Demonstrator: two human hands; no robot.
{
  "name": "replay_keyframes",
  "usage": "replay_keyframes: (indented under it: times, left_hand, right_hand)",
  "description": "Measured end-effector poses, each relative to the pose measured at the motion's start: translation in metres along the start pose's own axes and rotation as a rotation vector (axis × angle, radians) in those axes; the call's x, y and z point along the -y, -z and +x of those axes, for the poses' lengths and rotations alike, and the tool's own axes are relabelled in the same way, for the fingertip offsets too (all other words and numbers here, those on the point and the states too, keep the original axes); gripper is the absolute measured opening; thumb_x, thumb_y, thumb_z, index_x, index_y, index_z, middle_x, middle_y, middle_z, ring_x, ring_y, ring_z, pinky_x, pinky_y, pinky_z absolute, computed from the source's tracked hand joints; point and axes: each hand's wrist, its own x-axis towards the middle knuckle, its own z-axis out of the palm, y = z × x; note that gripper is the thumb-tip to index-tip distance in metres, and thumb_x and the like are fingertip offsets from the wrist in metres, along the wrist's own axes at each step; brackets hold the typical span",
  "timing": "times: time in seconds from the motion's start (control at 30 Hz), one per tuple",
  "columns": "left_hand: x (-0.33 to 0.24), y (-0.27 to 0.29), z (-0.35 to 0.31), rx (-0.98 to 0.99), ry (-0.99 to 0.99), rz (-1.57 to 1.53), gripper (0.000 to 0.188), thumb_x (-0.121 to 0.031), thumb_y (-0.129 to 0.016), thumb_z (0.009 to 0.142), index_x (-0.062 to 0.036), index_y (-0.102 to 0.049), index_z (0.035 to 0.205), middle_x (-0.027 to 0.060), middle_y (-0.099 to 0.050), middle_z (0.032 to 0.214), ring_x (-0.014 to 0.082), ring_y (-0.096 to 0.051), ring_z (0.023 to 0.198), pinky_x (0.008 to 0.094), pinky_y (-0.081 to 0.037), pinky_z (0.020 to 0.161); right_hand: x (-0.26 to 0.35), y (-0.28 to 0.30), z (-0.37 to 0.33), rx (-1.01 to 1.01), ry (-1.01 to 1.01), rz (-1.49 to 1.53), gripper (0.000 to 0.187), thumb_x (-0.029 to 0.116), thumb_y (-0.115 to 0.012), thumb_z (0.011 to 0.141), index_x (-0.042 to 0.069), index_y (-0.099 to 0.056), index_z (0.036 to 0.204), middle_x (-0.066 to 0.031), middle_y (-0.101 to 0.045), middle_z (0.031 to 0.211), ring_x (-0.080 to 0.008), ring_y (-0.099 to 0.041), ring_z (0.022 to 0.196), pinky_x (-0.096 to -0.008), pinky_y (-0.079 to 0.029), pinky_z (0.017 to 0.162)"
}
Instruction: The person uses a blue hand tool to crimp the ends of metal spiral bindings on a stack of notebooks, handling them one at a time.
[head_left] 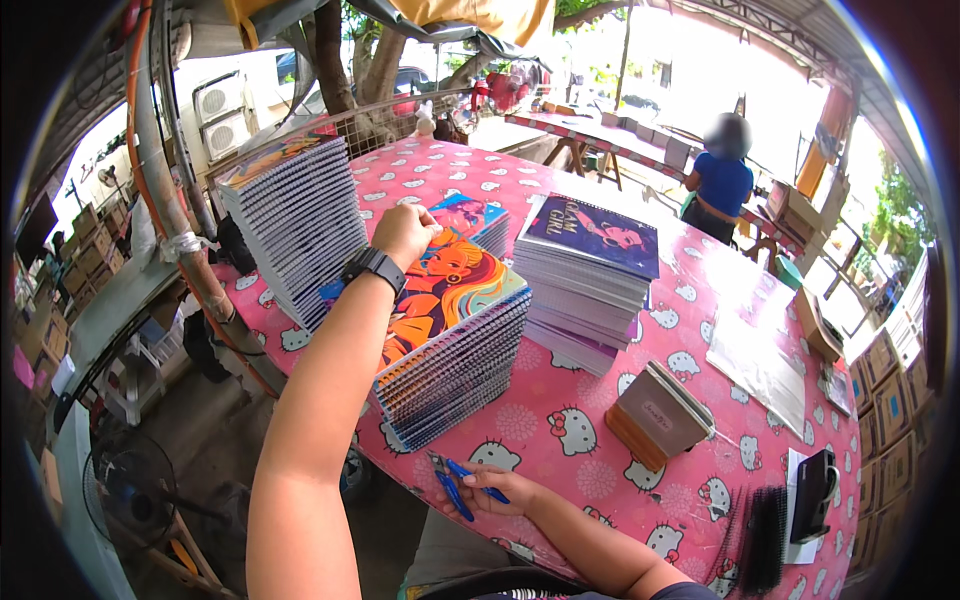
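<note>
My left hand [405,234], with a dark watch on its wrist, is closed at the far edge of the top spiral notebook [445,292], whose cover shows an orange-haired figure. That notebook lies on a stack of spiral-bound notebooks [455,370] at the table's near edge. My fingers partly hide the edge they pinch. Low in front of me, my right hand [505,490] holds blue-handled pliers [465,488], jaws pointing left. A taller notebook stack [295,225] stands left of my left forearm. Beyond the middle stack is a lower one with a blue cover [468,214].
A stack with a purple cover [590,240] stands to the right. Nearer are a small block of cards on a wooden base [660,415], black binding coils [762,540] and a black device [812,492]. The pink tablecloth [575,430] covers the table. A person in blue [722,185] is farther back.
</note>
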Motion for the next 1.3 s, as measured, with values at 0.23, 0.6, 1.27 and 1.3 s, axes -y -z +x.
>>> replay_keyframes:
  times: [0.23,0.6,1.27,1.3]
  left_hand:
    - [-0.004,0.004,-0.003,0.103,0.064,0.035,0.028,-0.028,-0.071,0.073,-0.0027,-0.067,0.084,0.0106,-0.067,0.077,0.0183,-0.064,0.071,0.0305,-0.049,0.067]
    - [-0.004,0.008,-0.003,0.336,0.057,0.107,0.074,-0.068,-0.065,0.062,0.0004,-0.065,0.090,0.0147,-0.066,0.087,0.0212,-0.063,0.080,0.0313,-0.048,0.073]
    - [-0.012,0.007,-0.004,0.389,0.141,0.183,0.068,-0.062,-0.054,0.077,0.0015,-0.063,0.099,0.0188,-0.064,0.093,0.0279,-0.062,0.085,0.0362,-0.046,0.078]
    - [-0.012,0.009,-0.005,0.389,0.129,0.172,0.073,-0.065,-0.055,0.074,0.0024,-0.062,0.101,0.0190,-0.064,0.094,0.0273,-0.063,0.086,0.0356,-0.047,0.077]
  right_hand:
    - [0.002,0.000,-0.001,-0.017,-0.008,-0.011,0.042,0.019,-0.048,0.089,-0.001,-0.036,0.124,-0.0210,-0.052,0.115,-0.0316,-0.053,0.106,-0.0447,-0.040,0.095]
    - [0.003,-0.005,-0.003,-0.016,-0.008,-0.024,0.044,0.021,-0.048,0.089,0.000,-0.035,0.126,-0.0208,-0.051,0.116,-0.0321,-0.052,0.107,-0.0453,-0.039,0.095]
    - [0.003,-0.009,-0.004,-0.046,-0.014,-0.030,0.047,0.021,-0.051,0.089,0.002,-0.034,0.128,-0.0166,-0.054,0.113,-0.0262,-0.055,0.102,-0.0377,-0.044,0.089]
    - [0.003,-0.009,-0.004,-0.041,-0.013,-0.030,0.046,0.021,-0.051,0.089,0.002,-0.035,0.127,-0.0166,-0.054,0.113,-0.0261,-0.055,0.102,-0.0376,-0.044,0.089]
